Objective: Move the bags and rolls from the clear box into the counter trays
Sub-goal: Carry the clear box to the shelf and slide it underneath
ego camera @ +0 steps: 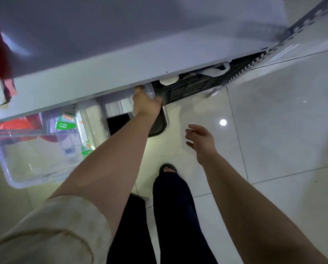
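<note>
My left hand (145,103) reaches under the white counter's edge (83,86) and grips the far right corner of a clear box (119,106) on the floor. Its fingertips are hidden by the counter. My right hand (199,139) hovers over the floor tiles to the right, fingers apart, holding nothing. A larger clear box (26,168) stands at the left. Behind it lie red-orange bags (16,125) and a green-labelled pack (65,123). A white roll (168,80) and a white bag (215,71) rest on a black crate (189,88) under the counter.
A dark tray or lid (159,128) lies against the gripped box's right side. A perforated metal rail (250,63) runs along the counter's right end. My legs and one sandalled foot (168,169) stand on glossy floor tiles (273,130).
</note>
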`<state>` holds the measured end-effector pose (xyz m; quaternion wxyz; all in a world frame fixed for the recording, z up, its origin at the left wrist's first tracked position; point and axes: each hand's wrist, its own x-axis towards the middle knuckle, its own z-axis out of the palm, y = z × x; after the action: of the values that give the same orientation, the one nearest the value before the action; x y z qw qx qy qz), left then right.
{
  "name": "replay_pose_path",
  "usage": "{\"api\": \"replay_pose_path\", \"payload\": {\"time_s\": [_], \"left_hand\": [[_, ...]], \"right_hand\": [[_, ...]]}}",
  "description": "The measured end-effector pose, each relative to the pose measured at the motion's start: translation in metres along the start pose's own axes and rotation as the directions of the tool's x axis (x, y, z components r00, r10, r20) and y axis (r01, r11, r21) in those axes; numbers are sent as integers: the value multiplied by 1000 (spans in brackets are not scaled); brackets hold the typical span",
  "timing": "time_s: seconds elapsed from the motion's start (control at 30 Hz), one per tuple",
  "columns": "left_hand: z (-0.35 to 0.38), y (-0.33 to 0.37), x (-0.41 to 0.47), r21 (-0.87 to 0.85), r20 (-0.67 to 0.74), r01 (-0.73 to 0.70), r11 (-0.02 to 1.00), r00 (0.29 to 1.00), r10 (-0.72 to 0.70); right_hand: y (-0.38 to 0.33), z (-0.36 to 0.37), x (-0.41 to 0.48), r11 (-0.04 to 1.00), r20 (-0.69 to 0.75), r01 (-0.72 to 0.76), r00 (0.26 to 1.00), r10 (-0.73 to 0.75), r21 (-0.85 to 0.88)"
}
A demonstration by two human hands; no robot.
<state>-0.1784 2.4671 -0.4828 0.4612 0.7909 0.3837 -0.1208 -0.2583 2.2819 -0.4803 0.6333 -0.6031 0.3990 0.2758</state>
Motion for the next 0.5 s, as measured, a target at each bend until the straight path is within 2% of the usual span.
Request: {"api": "replay_pose_path", "payload": {"time_s": [0.1, 0.3, 0.37, 0.5], "left_hand": [[-5, -14, -6, -14, -49, -29, 999, 998, 28], [-47, -37, -19, -156, -74, 6, 988, 997, -18], [-64, -47, -21, -201, -49, -3, 980, 999, -7], [-94, -73, -34, -299, 110, 18, 954, 994, 16]], "right_hand": [[10, 3, 18, 1000, 34, -21, 999, 21, -15], [37, 29, 50, 997, 78, -80, 994, 80, -6], [47, 41, 54, 995, 107, -96, 990, 95, -1], [60, 61, 51, 993, 180, -121, 976, 121, -12]]}}
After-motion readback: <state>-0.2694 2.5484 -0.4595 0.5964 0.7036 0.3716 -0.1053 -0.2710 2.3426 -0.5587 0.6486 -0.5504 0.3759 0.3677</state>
